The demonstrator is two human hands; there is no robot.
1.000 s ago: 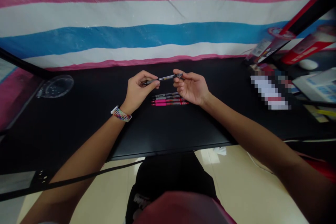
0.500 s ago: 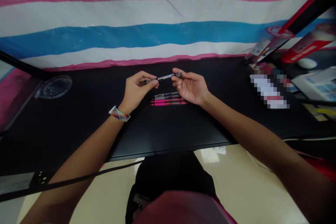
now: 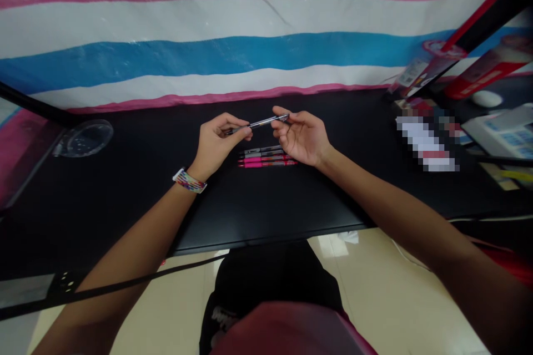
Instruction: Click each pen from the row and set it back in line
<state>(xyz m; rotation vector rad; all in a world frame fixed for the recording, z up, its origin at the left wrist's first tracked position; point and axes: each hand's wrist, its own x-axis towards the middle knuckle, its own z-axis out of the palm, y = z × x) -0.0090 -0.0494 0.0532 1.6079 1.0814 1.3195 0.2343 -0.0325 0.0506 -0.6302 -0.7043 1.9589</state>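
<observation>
A slim pen [image 3: 266, 121], clear-barrelled with dark ends, is held level above the black desk. Its left end is pinched between thumb and fingers of my left hand [image 3: 221, 136], which has a colourful woven band [image 3: 190, 180] at the wrist. At the other end, the fingers of my right hand [image 3: 306, 136] close around the dark tip, palm turned up. Below the raised pen lie several more pens in a neat row: grey-and-black ones [image 3: 261, 151] behind and pink ones [image 3: 266, 162] in front. My right hand covers part of their right ends.
A clear plastic lid [image 3: 85, 137] lies at the desk's left. On the right stand a clear cup [image 3: 416, 75], a red bottle [image 3: 483, 75], a white mouse [image 3: 487, 99] and a white keypad device [image 3: 508, 133]. Striped sheeting [image 3: 250, 55] hangs behind the black desk [image 3: 266, 205].
Hardly anything differs. The held pen's right end shows slightly more beyond my right fingertips; both hands stay in nearly the same place.
</observation>
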